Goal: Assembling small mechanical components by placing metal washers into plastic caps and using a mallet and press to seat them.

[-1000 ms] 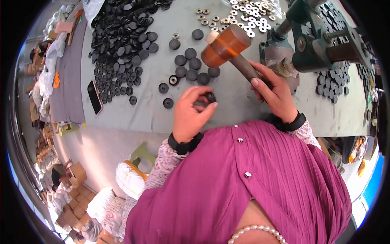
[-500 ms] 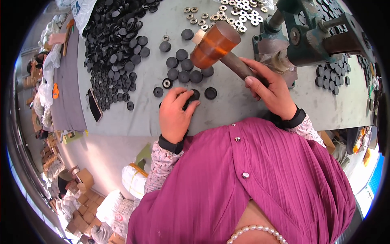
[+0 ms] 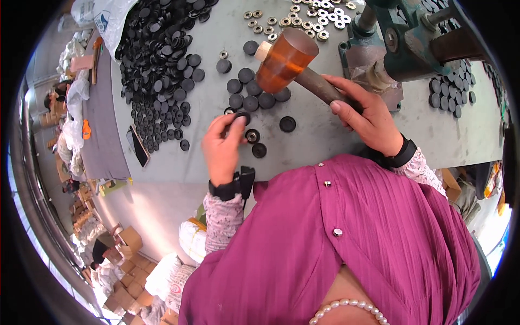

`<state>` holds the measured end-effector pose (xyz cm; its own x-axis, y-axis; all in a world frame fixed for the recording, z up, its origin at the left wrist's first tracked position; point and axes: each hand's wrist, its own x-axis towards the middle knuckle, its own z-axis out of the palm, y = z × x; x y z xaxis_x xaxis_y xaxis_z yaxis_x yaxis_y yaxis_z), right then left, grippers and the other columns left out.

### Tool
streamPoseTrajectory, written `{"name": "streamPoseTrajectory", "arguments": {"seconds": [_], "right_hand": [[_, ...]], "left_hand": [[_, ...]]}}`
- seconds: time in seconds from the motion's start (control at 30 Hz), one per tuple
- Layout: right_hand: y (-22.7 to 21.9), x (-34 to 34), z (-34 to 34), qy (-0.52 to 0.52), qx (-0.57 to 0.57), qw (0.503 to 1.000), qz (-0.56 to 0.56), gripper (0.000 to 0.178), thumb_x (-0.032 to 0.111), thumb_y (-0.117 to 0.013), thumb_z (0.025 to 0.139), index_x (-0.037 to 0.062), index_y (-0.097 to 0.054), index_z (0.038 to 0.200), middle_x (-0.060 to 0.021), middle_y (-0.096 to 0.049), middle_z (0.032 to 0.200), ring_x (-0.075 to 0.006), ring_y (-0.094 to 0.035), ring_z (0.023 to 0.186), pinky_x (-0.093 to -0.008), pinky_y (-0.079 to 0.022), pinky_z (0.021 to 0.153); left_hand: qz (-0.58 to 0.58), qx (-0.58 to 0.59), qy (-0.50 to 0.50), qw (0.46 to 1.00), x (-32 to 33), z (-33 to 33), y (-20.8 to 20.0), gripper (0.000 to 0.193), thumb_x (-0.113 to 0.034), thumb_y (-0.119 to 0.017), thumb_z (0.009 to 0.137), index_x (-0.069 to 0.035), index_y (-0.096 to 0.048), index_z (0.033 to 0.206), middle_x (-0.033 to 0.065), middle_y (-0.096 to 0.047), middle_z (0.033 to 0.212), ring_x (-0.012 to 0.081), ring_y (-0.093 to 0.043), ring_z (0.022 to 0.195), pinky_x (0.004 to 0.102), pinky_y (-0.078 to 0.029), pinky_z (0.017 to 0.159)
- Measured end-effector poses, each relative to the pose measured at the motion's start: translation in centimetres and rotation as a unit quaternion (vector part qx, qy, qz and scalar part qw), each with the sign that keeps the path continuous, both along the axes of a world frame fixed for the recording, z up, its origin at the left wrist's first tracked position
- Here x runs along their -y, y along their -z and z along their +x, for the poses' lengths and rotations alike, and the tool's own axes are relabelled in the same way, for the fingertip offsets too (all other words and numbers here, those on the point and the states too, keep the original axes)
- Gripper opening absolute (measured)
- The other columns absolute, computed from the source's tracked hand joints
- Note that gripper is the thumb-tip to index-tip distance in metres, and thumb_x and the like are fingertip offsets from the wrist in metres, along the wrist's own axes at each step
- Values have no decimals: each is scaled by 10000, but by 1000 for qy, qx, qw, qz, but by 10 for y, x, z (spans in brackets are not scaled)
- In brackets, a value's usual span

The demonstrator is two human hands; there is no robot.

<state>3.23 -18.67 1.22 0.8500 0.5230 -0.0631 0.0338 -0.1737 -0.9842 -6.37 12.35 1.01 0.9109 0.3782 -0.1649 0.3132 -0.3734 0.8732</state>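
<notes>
My right hand is wrapped round the handle of a mallet with an amber, see-through head, held above the grey table. Between the thumb and fingers of my left hand is a black round cap, tilted. Just beside those fingers lies a black cap with a metal ring seated in it. Close below it is another open black cap, and a further open cap rests to the right. Several black caps, flat side up, sit in a group under and beside the mallet head.
A heap of black caps covers the table's left side, with a phone near its lower edge. Loose metal rings lie at the far side. A green metal press stands at the right, with more black caps beyond it.
My left hand has lifted a black cap off the table and moved slightly left, uncovering the cap with the ring and the one below it. The mallet stays raised in my right hand.
</notes>
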Motion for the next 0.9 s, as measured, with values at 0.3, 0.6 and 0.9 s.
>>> {"name": "streamPoseTrajectory", "arguments": {"seconds": [0.3, 0.6, 0.9], "right_hand": [[-7, 2, 1, -20, -6, 999, -30, 473, 254, -646, 1057, 57, -572, 1480, -113, -696, 981, -169, -605, 803, -337, -519, 785], [-4, 0, -1, -11, 9, 999, -30, 474, 264, -651, 1053, 58, -577, 1473, -129, -704, 991, -187, -619, 808, -344, -523, 793], [-10, -3, -2, -19, 25, 998, -60, 480, 259, -649, 1049, 67, -566, 1481, -151, -725, 1049, -231, -653, 844, -358, -529, 829]], "left_hand": [[-124, -133, -45, 982, -6, -26, -5, 313, -62, -770, 955, 10, -758, 1259, 44, -742, 910, 81, -645, 720, 242, -540, 633], [-105, -240, 29, 965, -16, -1, -14, 271, -88, -804, 922, -42, -734, 1180, 23, -700, 826, 94, -666, 648, 241, -524, 550], [-67, -360, 182, 913, -44, 49, -21, 242, -81, -854, 872, -35, -658, 1008, 34, -710, 736, 112, -682, 603, 244, -517, 507]]}}
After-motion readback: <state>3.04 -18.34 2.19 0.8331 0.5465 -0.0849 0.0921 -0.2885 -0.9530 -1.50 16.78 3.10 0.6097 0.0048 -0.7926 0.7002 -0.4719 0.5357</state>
